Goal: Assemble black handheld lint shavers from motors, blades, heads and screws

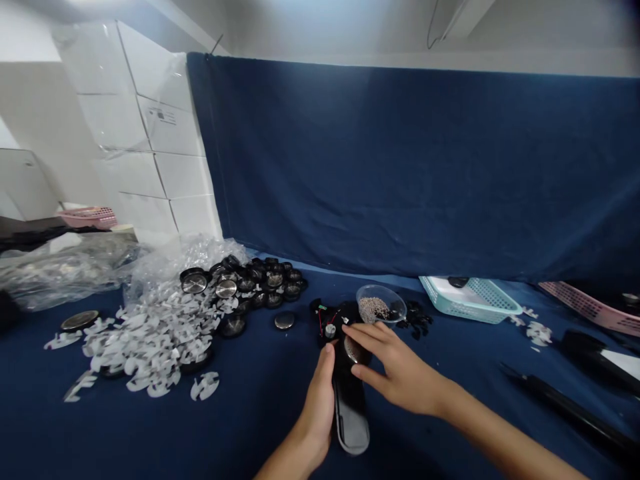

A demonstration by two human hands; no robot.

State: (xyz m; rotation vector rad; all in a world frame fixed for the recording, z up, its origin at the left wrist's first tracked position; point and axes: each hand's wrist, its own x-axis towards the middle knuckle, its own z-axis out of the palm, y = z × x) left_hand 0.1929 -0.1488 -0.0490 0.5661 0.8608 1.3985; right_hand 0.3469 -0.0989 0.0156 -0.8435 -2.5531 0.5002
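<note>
A long black device with a rounded grey end lies in front of me on the blue cloth. My left hand grips its left side, thumb up along the edge, the other fingers mostly hidden. Red wires and a small white cylindrical part show at the device's far end. My right hand reaches over from the right, thumb and fingers around a round shiny-faced disc at the device's upper part. The fingers partly cover the disc, and I cannot tell whether it is fastened there.
A clear bowl of small screws stands just beyond the device. White plastic pieces and black round caps are heaped left. A lone cap lies nearer. Right are a teal basket, a pink basket and a black tool.
</note>
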